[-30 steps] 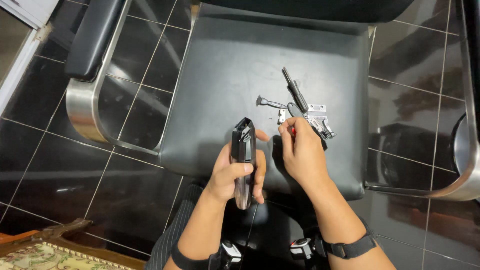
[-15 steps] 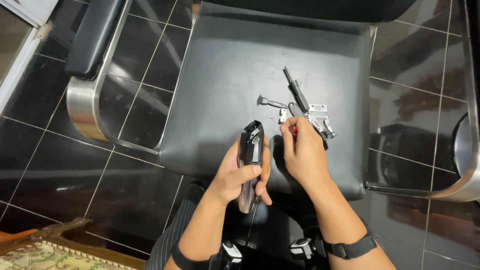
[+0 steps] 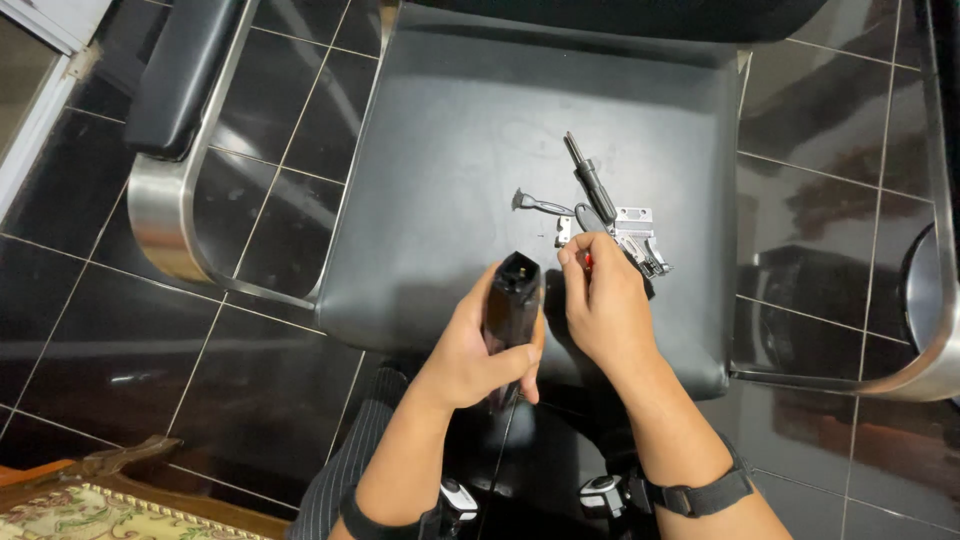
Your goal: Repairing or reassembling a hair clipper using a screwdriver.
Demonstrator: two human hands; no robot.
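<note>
My left hand point(image 3: 478, 352) grips a black hair clipper body point(image 3: 508, 305) upright, its open head end pointing away from me, above the near edge of a black chair seat point(image 3: 450, 170). My right hand point(image 3: 605, 310) is beside it with fingers pinched on a small red-handled item point(image 3: 586, 262), resting on the seat. Just beyond its fingertips lie metal clipper blades point(image 3: 636, 240), a small metal lever point(image 3: 540, 206) and a dark screwdriver point(image 3: 590, 182).
The chair has a chrome-framed padded armrest point(image 3: 175, 90) at the left and another chrome frame point(image 3: 920, 370) at the right. Glossy black floor tiles point(image 3: 100, 320) surround it. A patterned cushion on wood point(image 3: 90, 500) shows at bottom left.
My left hand has turned the clipper body more upright and shifted it slightly right. My right hand has stayed by the metal parts, drawing back a little toward me.
</note>
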